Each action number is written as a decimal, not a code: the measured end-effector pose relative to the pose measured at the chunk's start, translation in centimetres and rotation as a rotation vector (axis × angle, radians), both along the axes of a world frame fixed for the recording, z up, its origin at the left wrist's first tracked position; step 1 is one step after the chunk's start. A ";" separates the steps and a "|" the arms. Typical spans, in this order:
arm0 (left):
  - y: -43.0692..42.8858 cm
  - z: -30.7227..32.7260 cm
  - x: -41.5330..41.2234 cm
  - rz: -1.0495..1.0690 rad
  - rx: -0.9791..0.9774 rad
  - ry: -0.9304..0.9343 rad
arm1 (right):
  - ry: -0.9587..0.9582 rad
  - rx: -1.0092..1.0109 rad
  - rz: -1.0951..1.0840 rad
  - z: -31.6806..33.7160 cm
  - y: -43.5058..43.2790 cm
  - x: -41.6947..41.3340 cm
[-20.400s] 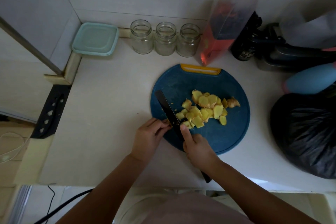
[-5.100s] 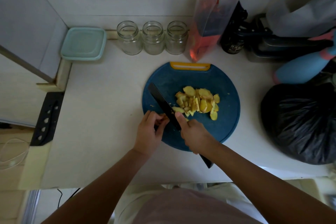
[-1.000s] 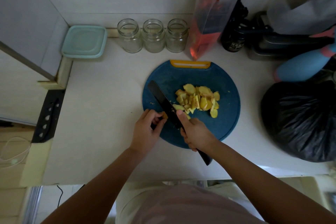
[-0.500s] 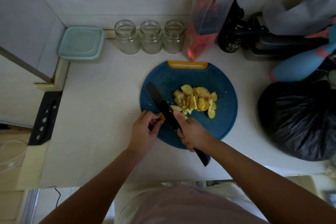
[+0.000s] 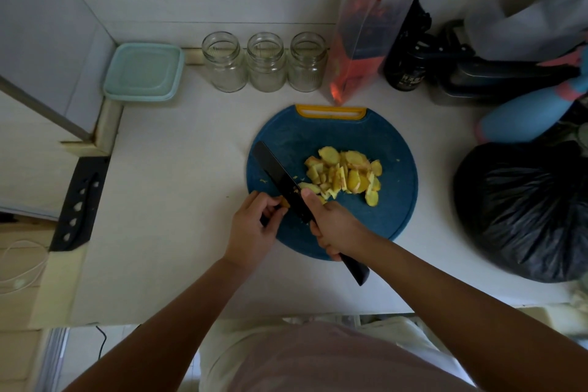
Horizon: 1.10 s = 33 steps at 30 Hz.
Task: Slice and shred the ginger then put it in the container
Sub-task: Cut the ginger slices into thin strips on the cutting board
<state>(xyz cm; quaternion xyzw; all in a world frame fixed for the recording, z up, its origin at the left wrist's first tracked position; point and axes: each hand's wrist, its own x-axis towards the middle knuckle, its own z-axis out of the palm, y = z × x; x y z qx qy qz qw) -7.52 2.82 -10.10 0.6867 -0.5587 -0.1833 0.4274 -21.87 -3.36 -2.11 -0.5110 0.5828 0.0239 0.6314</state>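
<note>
Far left, the black knife sheath (image 5: pixel 79 200) lay on the ledge. The teal lidded container (image 5: pixel 143 71) sat in the back corner, well apart from the board, with 3 glass jars (image 5: pixel 265 62) lined up beside it. As far as I could tell, no ginger had gone into it yet.

Your left hand (image 5: pixel 254 226) was at the near-left edge of the blue cutting board (image 5: pixel 381 213). It was curled in and pinching a small ginger nub (image 5: pixel 284 201) right up against the blade of the black knife (image 5: pixel 280 177). Your right hand (image 5: pixel 337 226) was wrapped round the handle with 1 finger stretched forward along the blade, and the handle end poked out behind your wrist. Just right of the blade, mid-board, sat the pile of ginger slices (image 5: pixel 345 175), mostly flat coins plus a few strips.

My read: you were on the last bit of slicing, with the shredding barely begun. That nub was tiny, so the move was to tuck your fingertips back and let your knuckles guide the blade. Laying it flat side down would also stop it rolling. For shreds, I'd stack 3 or 4 coins and cut thin strips.

Far right, the black plastic bag (image 5: pixel 525 210) sat off the board, not in your way.
</note>
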 end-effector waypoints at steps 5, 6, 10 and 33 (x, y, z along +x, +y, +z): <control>0.0 -0.1 0.0 0.007 0.008 -0.009 | -0.004 -0.013 0.024 -0.2 -0.1 0.2; 0.0 -0.1 0.0 0.010 0.009 -0.009 | -0.001 -0.012 0.024 -0.2 -0.1 0.2; 0.0 -0.1 -0.2 0.016 0.006 -0.008 | -0.004 -0.010 0.016 -0.2 -0.2 0.1; 0.2 0.2 0.1 -0.011 0.061 -0.009 | 0.065 -0.070 -0.005 -3.5 0.8 1.7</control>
